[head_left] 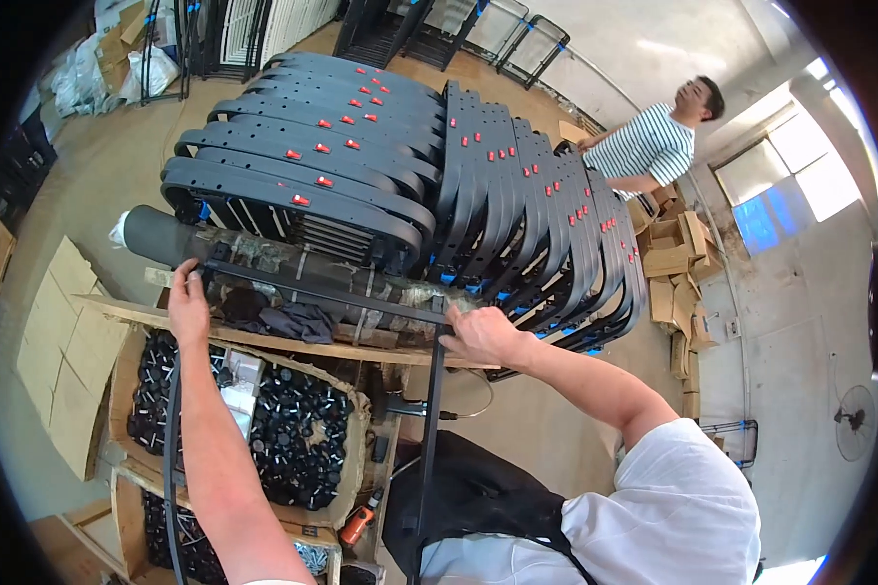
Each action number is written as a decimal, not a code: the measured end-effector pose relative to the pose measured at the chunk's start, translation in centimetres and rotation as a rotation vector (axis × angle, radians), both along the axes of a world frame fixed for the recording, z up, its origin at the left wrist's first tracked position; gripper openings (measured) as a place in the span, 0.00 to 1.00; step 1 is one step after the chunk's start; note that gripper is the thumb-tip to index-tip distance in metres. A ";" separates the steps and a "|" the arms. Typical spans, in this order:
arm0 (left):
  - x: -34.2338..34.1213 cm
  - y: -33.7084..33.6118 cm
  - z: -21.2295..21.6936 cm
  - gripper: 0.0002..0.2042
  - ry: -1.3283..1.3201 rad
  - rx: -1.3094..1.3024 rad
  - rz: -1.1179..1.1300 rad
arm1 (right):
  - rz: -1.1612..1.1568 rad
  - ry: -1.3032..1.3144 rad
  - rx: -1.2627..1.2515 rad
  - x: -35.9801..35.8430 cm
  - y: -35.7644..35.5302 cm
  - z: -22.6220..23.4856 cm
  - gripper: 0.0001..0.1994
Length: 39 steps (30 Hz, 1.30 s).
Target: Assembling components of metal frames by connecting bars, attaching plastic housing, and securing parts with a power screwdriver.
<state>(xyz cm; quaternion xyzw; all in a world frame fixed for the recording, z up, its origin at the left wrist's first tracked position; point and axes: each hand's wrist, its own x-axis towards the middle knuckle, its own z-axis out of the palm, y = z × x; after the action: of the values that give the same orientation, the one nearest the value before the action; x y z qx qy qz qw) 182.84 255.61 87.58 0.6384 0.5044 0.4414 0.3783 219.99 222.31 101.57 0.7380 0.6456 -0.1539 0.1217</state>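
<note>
Workshop bench: hands (pixel 187 304) gripping black frame (pixel 324 291)

One head-worn fisheye view; looks down, close over the workbench (pixel 263 341).

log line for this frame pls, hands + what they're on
left hand: grips corner of black metal tube frame | right hand: grips frame's other corner | below: cardboard box of small black plastic caps | behind: stacked black frames
</note>
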 end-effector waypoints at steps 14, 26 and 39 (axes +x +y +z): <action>-0.4 0.2 0.4 0.15 0.226 0.065 0.114 | -0.024 -0.050 0.059 -0.5 1.3 -2.2 0.21; -0.6 -0.8 1.8 0.13 0.221 -0.132 0.154 | 0.136 -0.181 0.177 -2.7 1.2 1.3 0.29; -0.8 -0.6 1.4 0.15 0.214 0.033 0.154 | 0.311 -0.215 0.090 -0.7 0.2 -0.2 0.12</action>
<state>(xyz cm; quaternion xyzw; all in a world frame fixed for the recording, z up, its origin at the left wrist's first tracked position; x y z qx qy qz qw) 182.02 255.00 89.01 0.6474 0.5821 0.4068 0.2768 219.24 222.51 101.40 0.6464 0.7413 -0.0245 0.1792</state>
